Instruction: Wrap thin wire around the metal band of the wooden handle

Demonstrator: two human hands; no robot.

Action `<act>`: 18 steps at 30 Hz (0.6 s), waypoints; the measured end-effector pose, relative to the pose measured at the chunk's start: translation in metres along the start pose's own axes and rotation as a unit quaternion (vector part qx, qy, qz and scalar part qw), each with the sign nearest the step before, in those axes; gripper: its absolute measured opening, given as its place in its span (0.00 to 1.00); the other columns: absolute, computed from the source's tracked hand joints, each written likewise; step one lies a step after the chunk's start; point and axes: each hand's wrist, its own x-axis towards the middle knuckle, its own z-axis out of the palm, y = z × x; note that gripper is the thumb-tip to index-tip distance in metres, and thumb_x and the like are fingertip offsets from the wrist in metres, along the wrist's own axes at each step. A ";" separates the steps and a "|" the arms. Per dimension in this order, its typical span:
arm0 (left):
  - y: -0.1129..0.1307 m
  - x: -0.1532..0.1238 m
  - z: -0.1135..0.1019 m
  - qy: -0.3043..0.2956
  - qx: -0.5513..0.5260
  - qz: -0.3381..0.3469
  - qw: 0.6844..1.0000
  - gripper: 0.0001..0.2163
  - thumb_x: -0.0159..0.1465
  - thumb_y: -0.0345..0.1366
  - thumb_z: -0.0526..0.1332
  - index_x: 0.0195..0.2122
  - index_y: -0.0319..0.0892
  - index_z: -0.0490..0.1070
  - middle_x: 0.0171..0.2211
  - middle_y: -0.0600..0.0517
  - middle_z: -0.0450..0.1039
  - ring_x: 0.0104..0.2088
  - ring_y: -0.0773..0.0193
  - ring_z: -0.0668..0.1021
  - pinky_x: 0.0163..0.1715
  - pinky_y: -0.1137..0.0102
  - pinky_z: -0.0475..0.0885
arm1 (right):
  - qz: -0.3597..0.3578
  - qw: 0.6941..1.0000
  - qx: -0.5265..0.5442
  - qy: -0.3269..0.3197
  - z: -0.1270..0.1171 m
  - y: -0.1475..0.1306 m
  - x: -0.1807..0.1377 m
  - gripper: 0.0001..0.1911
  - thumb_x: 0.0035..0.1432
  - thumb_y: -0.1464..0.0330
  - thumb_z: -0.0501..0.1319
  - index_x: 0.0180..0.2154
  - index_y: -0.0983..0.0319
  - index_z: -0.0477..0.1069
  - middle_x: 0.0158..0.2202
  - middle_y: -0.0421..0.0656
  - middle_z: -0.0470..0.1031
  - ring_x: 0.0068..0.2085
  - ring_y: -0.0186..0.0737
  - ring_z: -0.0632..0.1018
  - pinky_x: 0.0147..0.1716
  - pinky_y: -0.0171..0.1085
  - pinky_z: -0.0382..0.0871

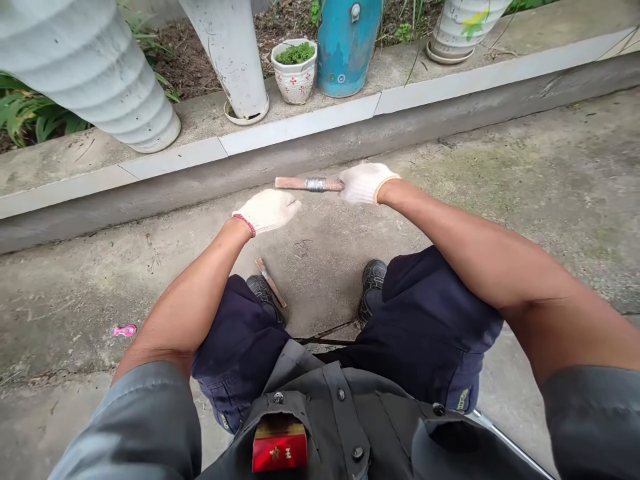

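My right hand (364, 183), in a white knit glove, is closed around one end of a short wooden stick (290, 183). Silvery wire (315, 185) is wound in a tight band about the stick's middle. Just left of and nearer than the stick is my left hand (273, 210), gloved too, its fingers drawn together toward the right. Whatever it pinches, if anything, is too small to make out. A second wooden stick (271, 283) with a wrapped middle lies on the concrete beside my left shoe (265, 300).
Beyond my hands runs a low ledge with a tiled edge (300, 130). On it stand tall white planters (235, 60), a small flowerpot (295, 83) and a blue cylinder (347, 47). A pink object (125, 330) lies on the ground at left.
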 end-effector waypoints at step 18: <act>-0.016 -0.002 0.003 -0.136 -0.076 0.018 0.988 0.18 0.66 0.48 0.53 0.31 0.42 0.77 0.27 0.49 0.72 0.26 0.63 0.69 0.31 0.67 0.59 | -0.207 0.906 0.123 -0.348 0.021 0.002 -0.043 0.21 0.50 0.54 0.71 0.39 0.63 0.74 0.30 0.42 0.76 0.29 0.34 0.75 0.30 0.32 0.62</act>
